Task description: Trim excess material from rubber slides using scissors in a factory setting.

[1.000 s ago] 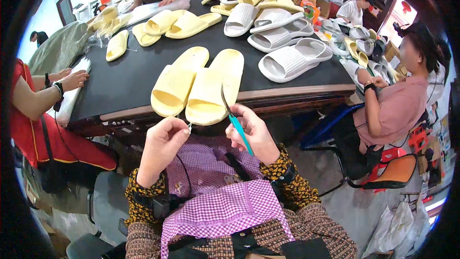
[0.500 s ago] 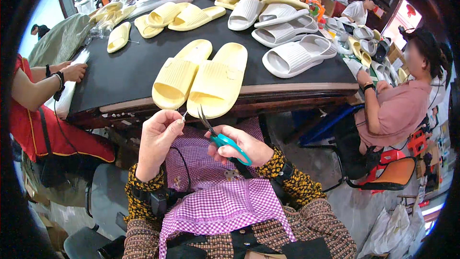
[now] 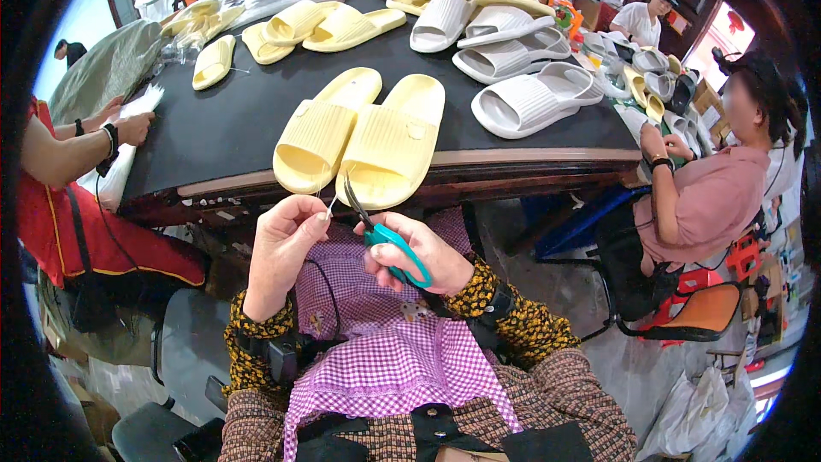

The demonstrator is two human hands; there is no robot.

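Left hand (image 3: 289, 244): thumb and fingertip closed on thin pale strand (image 3: 332, 204), just before yellow slippers (image 3: 395, 137). Right hand (image 3: 432, 258): gripping scissors (image 3: 374, 236) by teal handles, dark blades (image 3: 356, 204) pointing up toward near end of right-hand slipper, close beside strand; whether touching it, cannot tell. Yellow slippers side by side at near edge of black table (image 3: 231, 128), near ends overhanging. Grey slippers (image 3: 534, 103) to right.

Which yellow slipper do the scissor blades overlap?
The right slipper of the front pair: the dark blades cross its near end; its left neighbour and the yellow slippers behind are clear of them.
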